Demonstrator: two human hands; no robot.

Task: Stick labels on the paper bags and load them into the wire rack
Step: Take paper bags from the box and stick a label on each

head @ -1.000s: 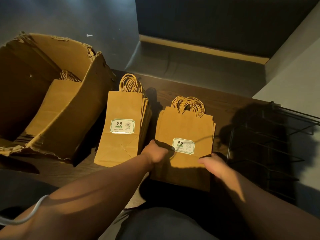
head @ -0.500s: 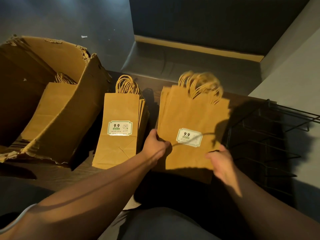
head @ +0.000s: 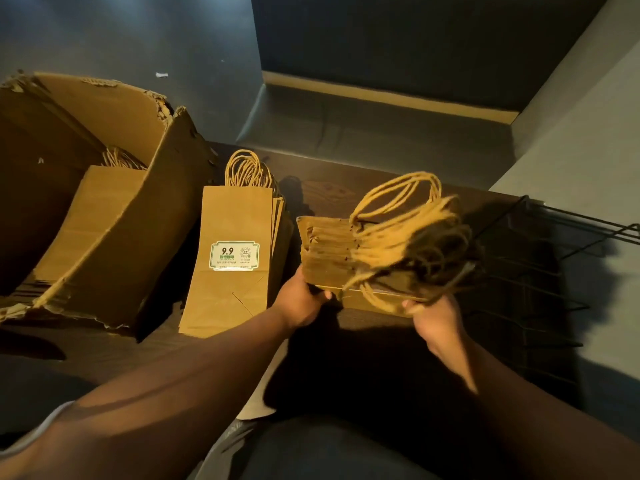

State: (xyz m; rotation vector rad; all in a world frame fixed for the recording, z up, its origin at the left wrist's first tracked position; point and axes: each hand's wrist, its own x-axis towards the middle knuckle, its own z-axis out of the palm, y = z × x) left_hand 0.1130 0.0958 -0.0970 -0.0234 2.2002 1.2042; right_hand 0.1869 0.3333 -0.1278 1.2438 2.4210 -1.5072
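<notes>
At the far left a torn cardboard box (head: 104, 209) is seen lying open on the dark worktop (head: 329, 188), with plain paper bags (head: 104, 209) tucked inside it, handles toward the far side. Just right of the box a flat pile of bags (head: 235, 258) is laid on the worktop, its long axis running near to far and its twisted handles pointing away; a white and green label (head: 234, 255) is stuck on the top bag.

Right of that pile, a thick stack of bags (head: 329, 258) is held up on edge between both hands, clear of the flat pile. Its open top edges and rope handles (head: 408, 244) are turned up toward the camera and somewhat to the right; the handles are blurred. The left hand (head: 301, 299) is wrapped round the stack's near left corner, fingers curled on it. The right hand (head: 436, 320) grips the near right corner from below.

At the far right a black wire rack (head: 540, 271) stands beside the stack, near it but apart.
</notes>
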